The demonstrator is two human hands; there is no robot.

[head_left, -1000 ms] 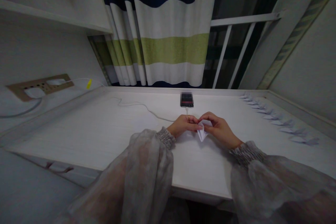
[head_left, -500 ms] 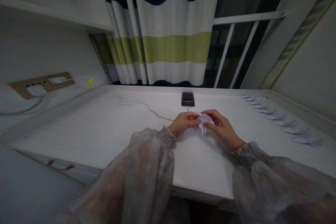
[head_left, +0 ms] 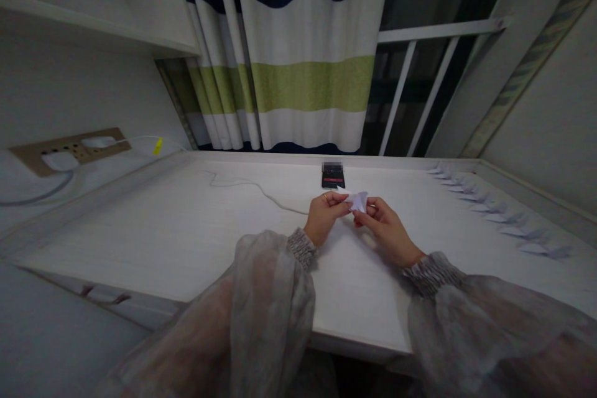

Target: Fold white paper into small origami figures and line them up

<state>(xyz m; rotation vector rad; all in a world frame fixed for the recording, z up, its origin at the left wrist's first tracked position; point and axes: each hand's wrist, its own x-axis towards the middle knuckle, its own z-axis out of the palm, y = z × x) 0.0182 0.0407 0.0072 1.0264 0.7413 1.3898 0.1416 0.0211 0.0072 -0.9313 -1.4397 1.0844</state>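
A small folded piece of white paper (head_left: pixel 359 201) is held up over the white desk (head_left: pixel 186 230), between both hands. My left hand (head_left: pixel 324 216) pinches its left side, a ring showing on one finger. On the other side, my right hand (head_left: pixel 382 230) has its fingers closed on the paper's right and lower edge. Both arms are in sheer grey sleeves. The paper's exact shape is hard to make out in the dim light.
A phone (head_left: pixel 333 176) lies just beyond the hands, with a white cable (head_left: pixel 252 185) running left to a wall socket strip (head_left: pixel 69 149). A row of several folded paper pieces (head_left: pixel 494 208) lines the desk's right side. Striped curtain (head_left: pixel 303 62) and white railing (head_left: pixel 433 31) stand behind.
Both hands have lifted and turned the folded paper, which pointed down at the desk before and is now held higher between the fingertips.
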